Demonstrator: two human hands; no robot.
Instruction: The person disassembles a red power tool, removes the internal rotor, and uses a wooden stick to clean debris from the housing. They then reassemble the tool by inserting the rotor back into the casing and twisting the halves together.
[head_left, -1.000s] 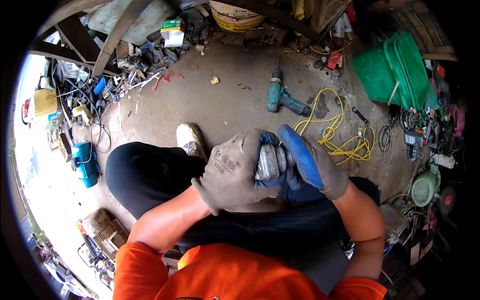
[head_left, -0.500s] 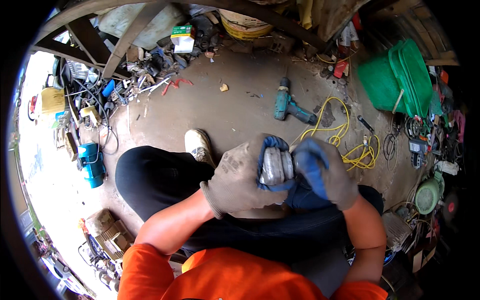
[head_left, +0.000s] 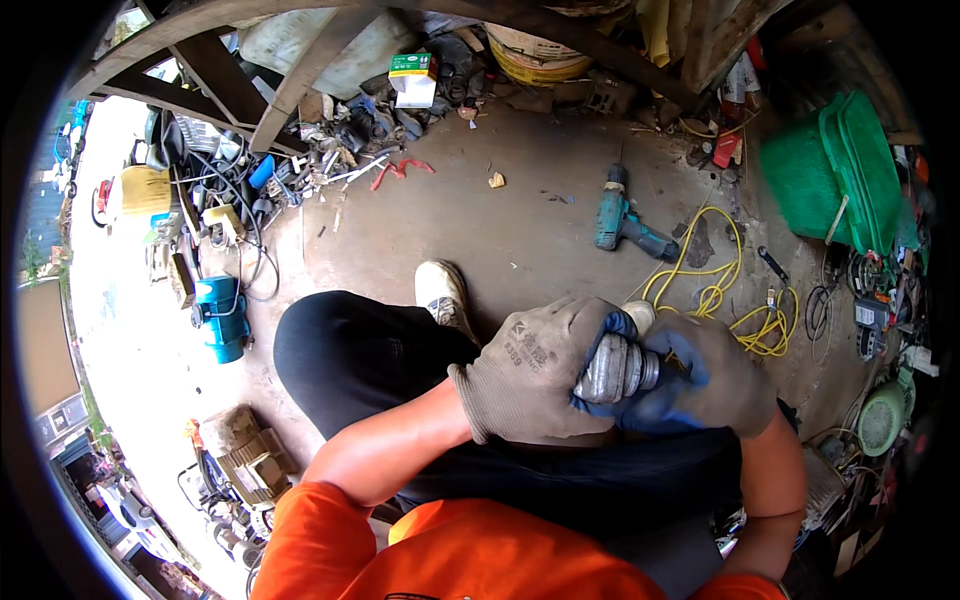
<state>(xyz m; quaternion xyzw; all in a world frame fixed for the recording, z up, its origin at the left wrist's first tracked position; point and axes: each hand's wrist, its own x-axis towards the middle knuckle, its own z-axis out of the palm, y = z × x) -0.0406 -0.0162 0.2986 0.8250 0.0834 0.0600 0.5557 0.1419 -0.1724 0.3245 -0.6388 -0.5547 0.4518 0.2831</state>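
Both hands wear grey gloves with blue palms and meet over my lap. My left hand (head_left: 530,365) is closed round a ribbed silver metal part (head_left: 610,368), its blue-coated fingers curving along the part's top. My right hand (head_left: 705,375) is curled at the part's right end, where a narrower round neck shows; some of its fingers are blurred and partly hidden under the part. My dark-trousered leg and a pale shoe (head_left: 440,290) lie beyond my left arm.
A teal drill (head_left: 615,220) and coiled yellow cord (head_left: 710,290) lie on the concrete floor (head_left: 520,250). A green plastic bin (head_left: 820,175) stands right. Clutter lines the edges, with a blue motor (head_left: 220,320) left and a wooden frame (head_left: 320,60) at the back.
The view has shifted, so the surroundings sit farther right. My right hand has turned, its fingers moving from over the part's end to lower beside it. My left hand keeps its grip.
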